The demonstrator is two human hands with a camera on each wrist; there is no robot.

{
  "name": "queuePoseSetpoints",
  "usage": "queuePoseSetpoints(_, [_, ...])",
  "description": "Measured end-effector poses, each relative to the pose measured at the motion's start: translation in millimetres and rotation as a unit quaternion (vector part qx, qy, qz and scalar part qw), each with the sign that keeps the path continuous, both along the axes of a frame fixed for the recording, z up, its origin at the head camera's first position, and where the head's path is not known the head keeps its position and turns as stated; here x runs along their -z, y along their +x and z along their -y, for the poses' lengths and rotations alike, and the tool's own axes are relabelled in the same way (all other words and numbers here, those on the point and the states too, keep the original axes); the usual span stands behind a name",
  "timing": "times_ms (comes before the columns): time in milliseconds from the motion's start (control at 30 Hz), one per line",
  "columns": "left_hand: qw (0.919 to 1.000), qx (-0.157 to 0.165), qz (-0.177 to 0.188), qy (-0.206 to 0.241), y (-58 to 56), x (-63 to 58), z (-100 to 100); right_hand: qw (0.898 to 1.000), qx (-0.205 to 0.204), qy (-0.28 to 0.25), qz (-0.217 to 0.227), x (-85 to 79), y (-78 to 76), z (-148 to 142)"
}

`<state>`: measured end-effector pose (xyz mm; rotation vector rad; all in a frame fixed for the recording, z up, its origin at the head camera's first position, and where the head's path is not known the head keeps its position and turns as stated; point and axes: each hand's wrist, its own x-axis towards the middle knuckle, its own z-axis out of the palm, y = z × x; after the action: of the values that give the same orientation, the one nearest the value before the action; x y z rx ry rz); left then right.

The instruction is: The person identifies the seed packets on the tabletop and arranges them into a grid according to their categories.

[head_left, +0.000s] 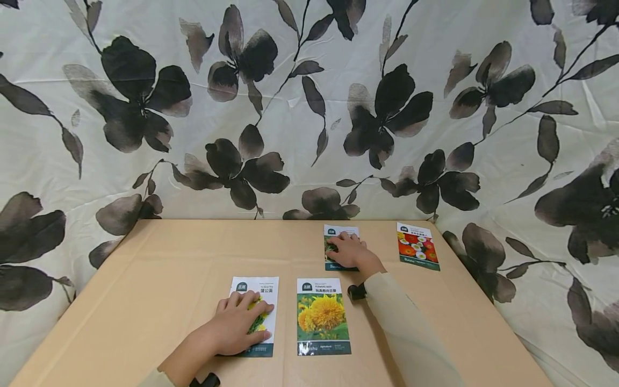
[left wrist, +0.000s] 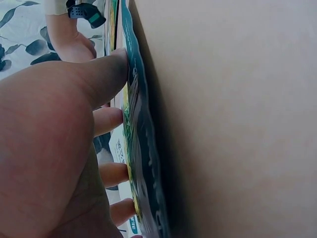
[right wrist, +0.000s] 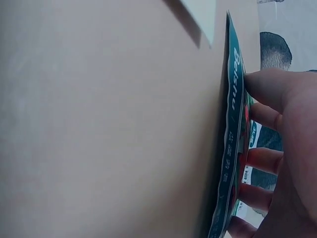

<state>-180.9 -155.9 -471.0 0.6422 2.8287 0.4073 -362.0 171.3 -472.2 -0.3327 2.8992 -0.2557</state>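
Observation:
My left hand (head_left: 232, 325) lies with spread fingers on a seed packet (head_left: 261, 350), which has a white top and yellow flower print and rests on the table. In the left wrist view the thumb and fingertips touch the front of this packet (left wrist: 144, 119). Farther back, my right hand (head_left: 350, 252) rests on another seed packet (head_left: 331, 231), covering most of its picture. The right wrist view shows that packet's dark green bottom band (right wrist: 231, 109), with fingertips on its printed face. Between the hands lies a packet with large yellow flowers (head_left: 324, 317), untouched.
A packet with red and white flowers (head_left: 418, 247) lies near the table's back right corner. The light wooden table (head_left: 184, 279) meets a white cloth (head_left: 309, 118) with dark flower print at its back and sides.

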Motion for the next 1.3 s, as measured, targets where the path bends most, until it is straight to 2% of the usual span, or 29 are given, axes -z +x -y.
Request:
queuePoseSetpoints(800, [0.9999,0.004,-0.010,0.004,0.7,-1.1,3,1.000,-0.002,-0.002,-0.001,-6.1,5.3,15])
queuePoseSetpoints(1300, [0.9998,0.012,-0.016,0.005,-0.4,2.4,4,1.000,0.001,0.012,-0.006,-1.6,0.3,23])
